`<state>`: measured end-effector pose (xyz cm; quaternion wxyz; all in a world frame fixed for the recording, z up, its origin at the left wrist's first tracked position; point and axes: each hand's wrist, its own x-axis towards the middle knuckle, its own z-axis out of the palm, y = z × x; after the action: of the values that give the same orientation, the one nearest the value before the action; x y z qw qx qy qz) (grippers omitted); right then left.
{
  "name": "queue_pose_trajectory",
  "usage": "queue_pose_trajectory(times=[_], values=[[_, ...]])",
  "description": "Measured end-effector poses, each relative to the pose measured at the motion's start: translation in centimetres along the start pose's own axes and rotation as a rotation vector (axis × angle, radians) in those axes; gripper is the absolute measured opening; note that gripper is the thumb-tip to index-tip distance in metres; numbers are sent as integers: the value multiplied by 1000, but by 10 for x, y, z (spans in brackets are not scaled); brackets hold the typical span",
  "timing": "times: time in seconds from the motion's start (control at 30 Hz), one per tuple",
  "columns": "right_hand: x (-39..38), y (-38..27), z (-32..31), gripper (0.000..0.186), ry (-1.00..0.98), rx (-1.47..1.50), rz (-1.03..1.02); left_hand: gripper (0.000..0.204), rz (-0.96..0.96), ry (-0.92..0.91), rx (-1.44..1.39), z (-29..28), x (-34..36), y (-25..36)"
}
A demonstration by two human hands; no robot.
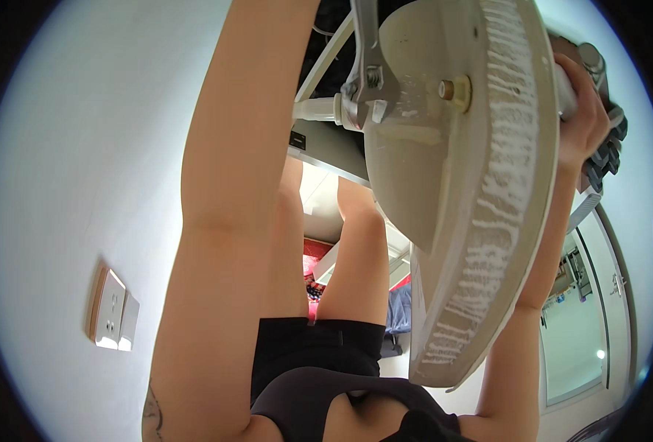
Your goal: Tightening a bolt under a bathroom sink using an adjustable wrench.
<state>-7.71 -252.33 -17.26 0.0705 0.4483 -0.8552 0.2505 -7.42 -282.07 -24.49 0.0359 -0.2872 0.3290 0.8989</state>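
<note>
A cream basin point(451, 184), seen side-on with rough white residue along one strip, fills the right centre; a small capped fitting point(455, 92) sticks out of it. An adjustable wrench point(370, 70) has its jaws at the joint of a white pipe point(315, 109) beside the basin; its handle runs out past the top edge. My left forearm rises past the top edge near the wrench, with that hand out of view. My right hand point(584, 118) curls round a pale rounded part at the basin's far right edge, whose exact shape is partly hidden.
A white wall point(90, 162) with socket plates point(113, 309) stands at left. My bare legs are below, over pink and red items. A grey rail point(330, 166) crosses behind the basin. Dark grey objects point(606, 147) and a white-framed glass door point(577, 339) are at right.
</note>
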Motion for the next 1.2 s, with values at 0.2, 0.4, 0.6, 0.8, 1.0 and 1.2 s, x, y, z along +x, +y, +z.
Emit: queue_pose_trajectory(times=[0.2,0.4,0.6,0.8,1.0,1.2], values=[[-11,20,-2,27,-14,136,122,42,528,178,57,19,-133,40],[-1,0,-7,37,-8,136,410,60,1081,64,174,44,-216,24],[-8,13,1,39,12,112,380,51,1162,-110,181,48,-226,7],[-4,11,6,39,-7,117,438,40,1110,-171,-72,70,-242,-7],[-3,14,2,39,-12,71,446,41,1106,-145,-25,83,-247,-24],[-1,7,7,37,25,109,414,44,1106,-152,21,97,-247,-37]])
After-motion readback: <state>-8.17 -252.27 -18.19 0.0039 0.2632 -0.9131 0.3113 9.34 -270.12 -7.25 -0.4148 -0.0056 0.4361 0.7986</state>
